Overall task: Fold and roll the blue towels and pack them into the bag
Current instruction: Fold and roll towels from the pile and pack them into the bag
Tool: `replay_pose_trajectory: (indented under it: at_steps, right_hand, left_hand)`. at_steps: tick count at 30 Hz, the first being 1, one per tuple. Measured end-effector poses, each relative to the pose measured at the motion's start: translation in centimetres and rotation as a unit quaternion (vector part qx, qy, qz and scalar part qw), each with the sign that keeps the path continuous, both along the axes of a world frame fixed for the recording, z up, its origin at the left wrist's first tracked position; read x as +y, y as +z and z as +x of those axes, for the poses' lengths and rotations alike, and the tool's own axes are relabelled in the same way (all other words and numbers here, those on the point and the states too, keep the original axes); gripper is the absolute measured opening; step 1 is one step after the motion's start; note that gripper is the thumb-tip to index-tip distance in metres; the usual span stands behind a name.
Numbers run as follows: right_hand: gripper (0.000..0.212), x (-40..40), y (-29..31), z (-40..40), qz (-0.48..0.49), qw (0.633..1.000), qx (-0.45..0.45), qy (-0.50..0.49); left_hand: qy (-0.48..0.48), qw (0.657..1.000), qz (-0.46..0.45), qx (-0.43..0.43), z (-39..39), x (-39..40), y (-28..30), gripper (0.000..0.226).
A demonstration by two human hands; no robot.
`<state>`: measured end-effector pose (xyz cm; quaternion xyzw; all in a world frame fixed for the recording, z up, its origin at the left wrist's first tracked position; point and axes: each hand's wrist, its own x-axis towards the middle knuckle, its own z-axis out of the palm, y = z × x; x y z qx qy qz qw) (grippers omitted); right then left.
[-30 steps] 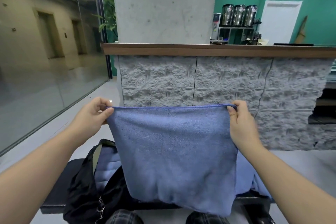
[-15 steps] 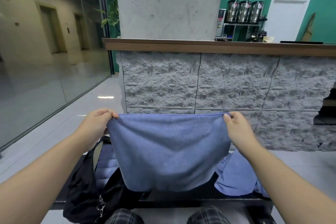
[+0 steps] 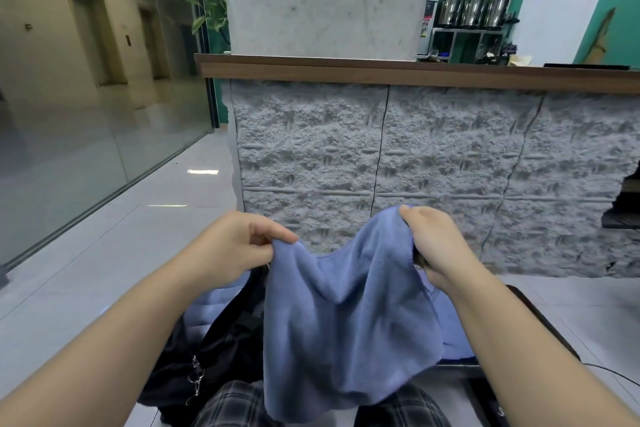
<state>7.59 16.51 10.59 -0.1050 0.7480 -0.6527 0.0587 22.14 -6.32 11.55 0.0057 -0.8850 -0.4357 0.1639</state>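
The blue towel point(image 3: 346, 322) hangs slack in the air over the person's lap, its top edge sagging between both hands. The left hand point(image 3: 232, 250) pinches the left corner in its grip; the right hand point(image 3: 436, 246) clenches the right corner. Behind it on the low dark table point(image 3: 540, 326) lie the black bag point(image 3: 214, 350) and more blue towels point(image 3: 450, 329).

two hands: left hand point(image 3: 235, 246), right hand point(image 3: 433, 246). one held blue towel point(image 3: 346, 322), more blue cloth point(image 3: 450, 329) behind it, one black bag point(image 3: 221, 340), three metal urns point(image 3: 476, 3).
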Motion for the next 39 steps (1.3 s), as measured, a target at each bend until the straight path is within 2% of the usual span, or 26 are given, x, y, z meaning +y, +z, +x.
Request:
replay_pose_trajectory:
  at_steps: [2,5,12,17,21,30,39]
  right_hand:
    - [0.037,-0.5,-0.1,1.0,0.002,1.0,0.023,0.009]
    - [0.032,-1.2,-0.2,2.5,0.023,0.998,0.055,0.014]
    - [0.019,-3.2,-0.9,6.0,-0.02,0.996,0.07,0.056]
    - [0.016,-3.3,-0.9,7.4,-0.055,0.993,0.065,0.077]
    - [0.015,-2.9,-0.7,8.1,-0.058,0.991,0.057,0.104]
    - [0.025,-1.8,-0.4,8.5,0.004,0.983,0.121,0.138]
    - [0.019,-1.1,0.3,8.9,0.066,0.968,0.16,0.182]
  left_hand:
    - [-0.025,0.999,-0.036,-0.008,0.1,1.1,0.0,0.058]
    - [-0.046,0.992,-0.116,0.002,0.1,2.8,0.1,0.042]
    - [-0.009,0.993,-0.098,0.063,-1.0,6.3,-1.4,0.038]
    - [0.037,0.995,0.021,0.093,-1.1,7.5,-2.6,0.017]
    - [0.088,0.988,0.086,0.092,-0.8,7.8,-3.0,0.015]
    - [0.114,0.977,0.144,0.105,0.2,8.4,-2.1,0.02]
    - [0.09,0.977,0.162,0.103,0.5,8.1,-1.4,0.013]
